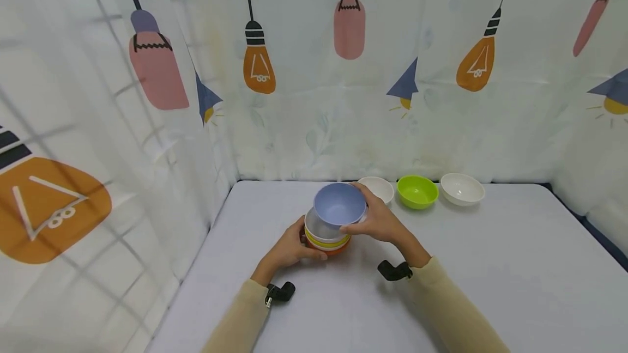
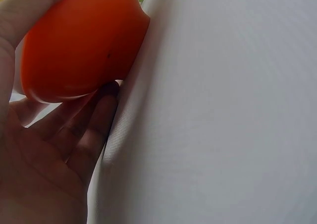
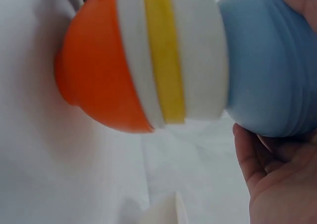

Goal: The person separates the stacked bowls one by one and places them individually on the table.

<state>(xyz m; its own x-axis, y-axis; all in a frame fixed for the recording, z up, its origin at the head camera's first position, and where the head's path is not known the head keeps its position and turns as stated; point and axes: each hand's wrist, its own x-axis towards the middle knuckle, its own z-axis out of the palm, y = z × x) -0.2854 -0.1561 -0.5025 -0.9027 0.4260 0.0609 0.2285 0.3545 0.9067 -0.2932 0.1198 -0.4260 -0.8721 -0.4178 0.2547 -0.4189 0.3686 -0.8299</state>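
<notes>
My right hand (image 1: 380, 221) holds a light blue bowl (image 1: 339, 205) by its side, thumb in front and fingers behind. The bowl is tilted at the mouth of a stack of nested bowls; I cannot tell whether its base touches the one below. From the top, the stack has a white bowl (image 3: 200, 55), a yellow bowl (image 3: 166, 60), another white bowl (image 3: 133, 45) and an orange bowl (image 3: 99, 70) at the bottom. Around the stack's left side curls my left hand (image 1: 289, 248), gripping it low. In the left wrist view its fingers lie under the orange bowl (image 2: 84, 45).
Along the table's back edge stand a white bowl (image 1: 380, 188), partly behind my right hand, a lime green bowl (image 1: 417, 192) and another white bowl (image 1: 462, 189). A white cloth covers the table (image 1: 441, 298). A lamp-patterned curtain (image 1: 304, 124) hangs behind it.
</notes>
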